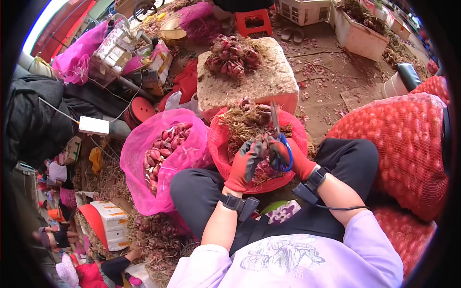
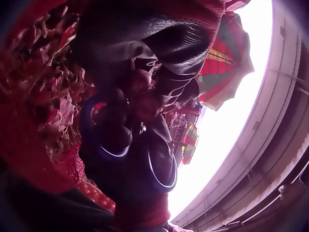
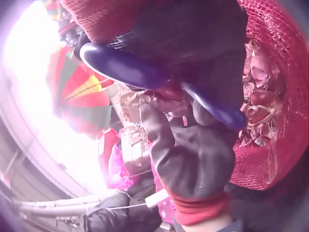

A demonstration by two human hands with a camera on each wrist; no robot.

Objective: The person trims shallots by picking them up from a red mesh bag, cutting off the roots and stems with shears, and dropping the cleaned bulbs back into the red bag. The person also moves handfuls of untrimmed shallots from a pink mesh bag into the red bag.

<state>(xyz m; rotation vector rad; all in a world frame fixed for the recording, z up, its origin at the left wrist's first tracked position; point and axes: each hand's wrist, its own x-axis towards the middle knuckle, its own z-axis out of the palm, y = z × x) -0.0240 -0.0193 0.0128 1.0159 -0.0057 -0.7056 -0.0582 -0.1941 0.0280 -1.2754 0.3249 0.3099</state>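
Observation:
Both hands wear red gloves with dark coated palms and meet over an open red mesh bag between the knees. My right hand grips scissors with blue handles, the blades pointing away from the body. Close against it, my left hand pinches a small reddish shallot, mostly hidden by the fingers. Dry stems and roots lie in the bag under the hands, with papery skins deeper inside. Beside the left knee, a pink mesh bag holds trimmed shallots.
A worn foam block stands ahead, bearing a heap of untrimmed shallots. Large full red net sacks crowd the right side. A white power bank-like box hangs on cables at left. Beyond are a red stool and foam crates.

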